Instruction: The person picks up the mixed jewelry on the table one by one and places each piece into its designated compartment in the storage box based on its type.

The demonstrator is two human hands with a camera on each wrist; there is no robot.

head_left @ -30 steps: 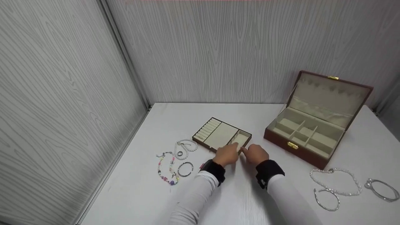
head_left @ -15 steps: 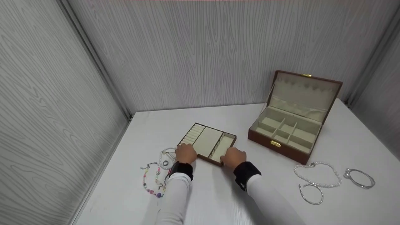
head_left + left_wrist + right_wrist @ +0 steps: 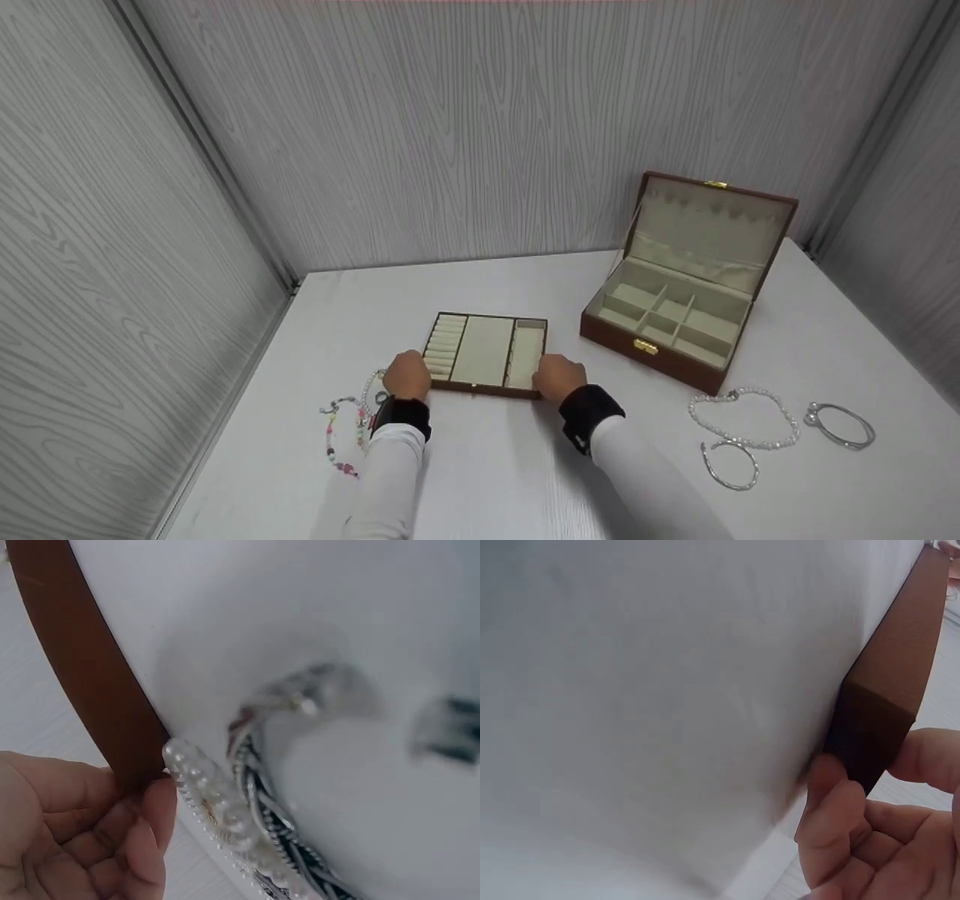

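Note:
A shallow jewelry tray [image 3: 484,349] with brown sides and a cream lining lies on the white table, its front side facing me. It has ring rolls at its left, a flat panel in the middle and a narrow compartment at its right. My left hand [image 3: 409,375] grips the near left corner; in the left wrist view its fingers [image 3: 154,802] pinch the brown side beside a pearl necklace [image 3: 214,799]. The near right corner is held by my right hand [image 3: 559,377]. Curled fingers [image 3: 832,817] show at that brown corner in the right wrist view.
A brown jewelry box [image 3: 652,364] stands with its lid up at the right. Near it lie a beaded necklace [image 3: 787,442], a silver bangle [image 3: 754,474] and a bangle with pearls [image 3: 862,444]. A colourful bead necklace [image 3: 330,442] and a ring [image 3: 381,397] lie left.
My left hand has moved from the tray's right end to its near left corner. The tray has turned so its front edge faces me more squarely. The head view has swung right.

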